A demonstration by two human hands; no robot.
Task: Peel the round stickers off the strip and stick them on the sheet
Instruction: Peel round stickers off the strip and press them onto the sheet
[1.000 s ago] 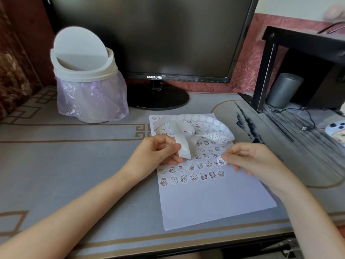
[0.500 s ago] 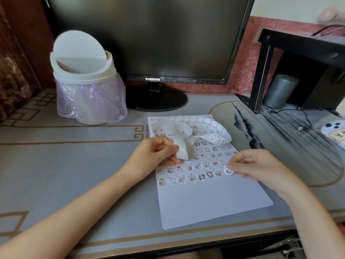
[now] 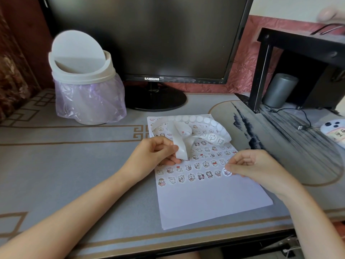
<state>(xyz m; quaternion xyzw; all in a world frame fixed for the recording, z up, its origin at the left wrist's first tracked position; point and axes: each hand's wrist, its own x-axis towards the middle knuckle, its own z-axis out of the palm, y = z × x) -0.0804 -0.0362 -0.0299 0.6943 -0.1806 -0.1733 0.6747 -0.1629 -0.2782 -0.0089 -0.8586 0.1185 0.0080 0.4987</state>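
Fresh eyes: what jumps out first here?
The white paper sheet lies centre frame, its upper half filled with rows of cartoon stickers. Over it the left hand holds a curled white backing strip, while the right hand pinches a round cartoon sticker at the right end of the lowest row. Behind: a black monitor and, back left, a white swing-lid bin.

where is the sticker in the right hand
Head view: the sticker is pinched by the right hand at the right side of the sheet, ending the lowest row of stickers.
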